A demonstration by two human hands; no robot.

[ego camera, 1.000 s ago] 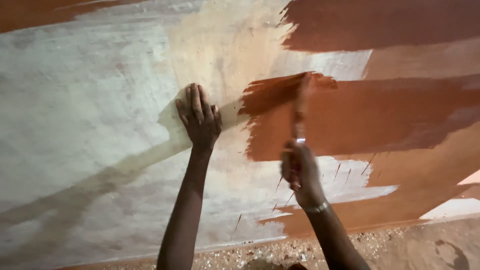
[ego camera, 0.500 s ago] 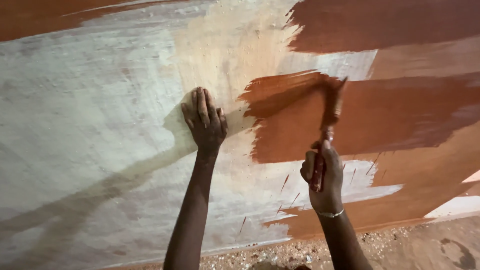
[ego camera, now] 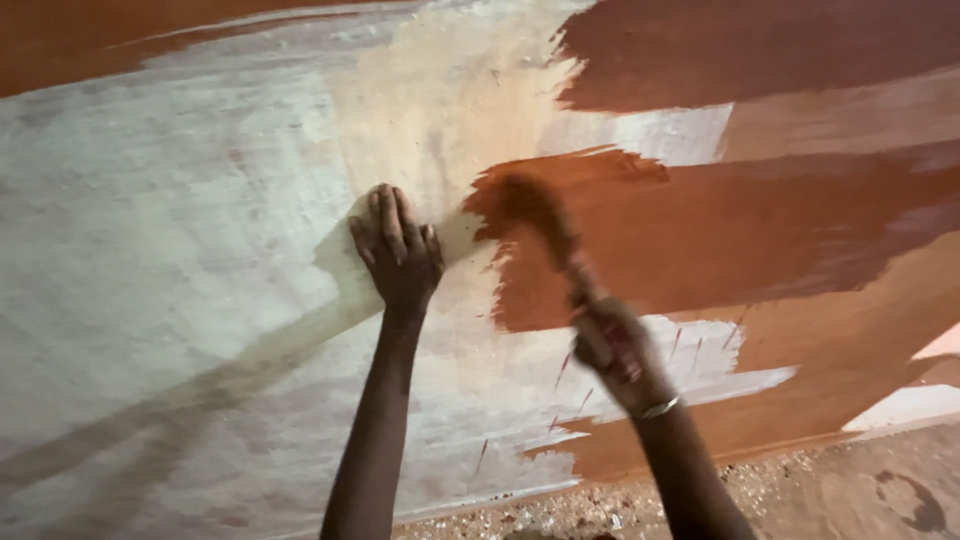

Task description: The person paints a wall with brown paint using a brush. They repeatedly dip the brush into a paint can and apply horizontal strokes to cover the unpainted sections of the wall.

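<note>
Hands: L hand (ego camera: 398, 255) lying flat, fingers spread, on pale wall (ego camera: 180, 250). R hand (ego camera: 620, 355) gripping blurred paintbrush (ego camera: 545, 225), bristles touching wall at left edge of red-brown paint patch (ego camera: 720, 240).

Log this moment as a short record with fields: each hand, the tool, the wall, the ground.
left hand: left hand pressed flat on the wall, fingers spread, on the pale unpainted part
right hand: right hand gripping the paintbrush handle; metal bracelet on the wrist
tool: paintbrush, motion-blurred, bristles at the left edge of the brown paint patch
wall: wall, whitish at left, brown paint in broad strokes at right and top
ground: gravelly ground along the wall's foot
</note>
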